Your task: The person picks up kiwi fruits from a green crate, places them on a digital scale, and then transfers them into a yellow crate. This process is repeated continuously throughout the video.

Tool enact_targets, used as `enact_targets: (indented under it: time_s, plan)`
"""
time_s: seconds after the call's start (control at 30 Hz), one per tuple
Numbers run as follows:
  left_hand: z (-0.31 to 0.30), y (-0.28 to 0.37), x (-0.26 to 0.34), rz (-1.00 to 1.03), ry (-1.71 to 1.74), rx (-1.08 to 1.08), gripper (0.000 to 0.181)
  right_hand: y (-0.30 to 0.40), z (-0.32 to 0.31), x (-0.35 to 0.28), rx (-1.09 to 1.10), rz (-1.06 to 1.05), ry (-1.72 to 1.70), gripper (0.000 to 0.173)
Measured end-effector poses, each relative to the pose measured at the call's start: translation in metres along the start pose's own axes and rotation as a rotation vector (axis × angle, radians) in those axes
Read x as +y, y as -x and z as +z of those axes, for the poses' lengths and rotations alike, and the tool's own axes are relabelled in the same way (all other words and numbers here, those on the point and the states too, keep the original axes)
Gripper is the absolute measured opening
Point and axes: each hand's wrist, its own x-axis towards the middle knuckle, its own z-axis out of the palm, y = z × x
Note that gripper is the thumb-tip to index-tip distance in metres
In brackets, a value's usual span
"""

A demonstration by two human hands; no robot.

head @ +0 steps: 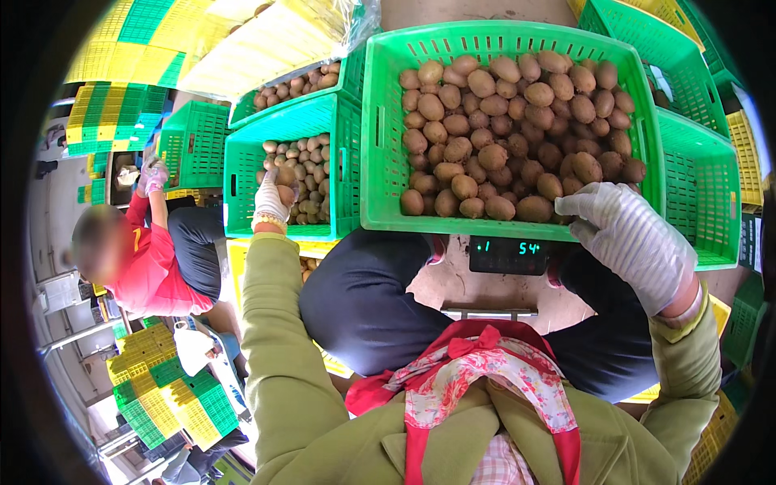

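Note:
A large green plastic crate (376,151) full of brown kiwifruit (492,156) stands before me, above a digital scale display (508,254) with lit digits. My right hand (630,236), in a thin whitish glove, reaches over the crate's near right corner, its fingertips beside the kiwifruit there; whether it grips one I cannot tell. My left hand (274,197), gloved too, is over a smaller green crate (282,121) at the left, with kiwifruit (286,185) held in its fingers. More kiwifruit (312,176) lie in that crate below and beside the hand.
At the right stands another green crate (697,188). Behind the left crate is one with kiwifruit (297,85), partly under clear plastic. A co-worker in a red top (163,254) sits at the left by a green crate (197,145). Stacked yellow and green crates (170,382) stand beyond.

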Motion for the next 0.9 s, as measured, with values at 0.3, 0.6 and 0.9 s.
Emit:
enact_targets:
  time_s: [0.3, 0.6, 0.9]
  plan:
    - [0.045, -0.006, 0.005, -0.096, 0.182, -0.358, 0.044, -0.006, 0.003, 0.0, 0.032, 0.004, -0.022, 0.022]
    - [0.115, 0.006, 0.015, -0.169, 0.255, -0.779, 0.05, -0.024, 0.006, -0.003, -0.004, 0.028, 0.01, 0.022]
    - [0.156, 0.046, 0.035, -0.01, 0.024, -1.042, 0.055, -0.033, 0.01, 0.002, -0.033, 0.01, 0.044, 0.022]
